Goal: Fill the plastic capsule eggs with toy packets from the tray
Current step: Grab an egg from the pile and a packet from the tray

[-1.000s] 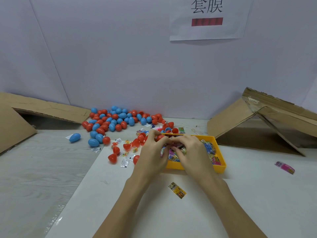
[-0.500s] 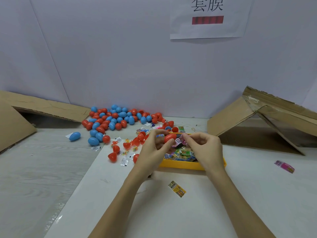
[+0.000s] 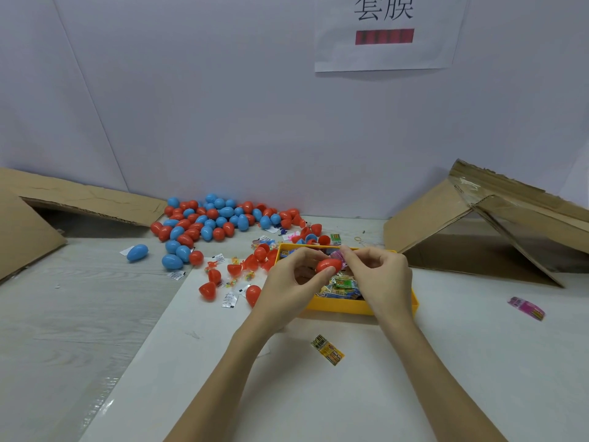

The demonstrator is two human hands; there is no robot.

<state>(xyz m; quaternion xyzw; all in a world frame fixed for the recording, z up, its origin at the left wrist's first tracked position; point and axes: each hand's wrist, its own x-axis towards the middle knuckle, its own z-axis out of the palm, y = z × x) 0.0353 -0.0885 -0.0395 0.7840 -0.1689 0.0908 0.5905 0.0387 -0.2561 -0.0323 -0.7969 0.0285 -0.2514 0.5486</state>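
Hands meet over the yellow plastic tray of printed toy packets. I see the left hand w/ fingers curled round a red plastic capsule egg half; the right hand pinches a pink toy packet at its rim. White paper sign on wall reads "套膜" above a red bar. Packet print too small to read. Pile of red & blue plastic eggs lies back-left.

egg pile and loose halves left of tray, bare tabletop right

glossy plastic eggs (red, blue), matt cardboard
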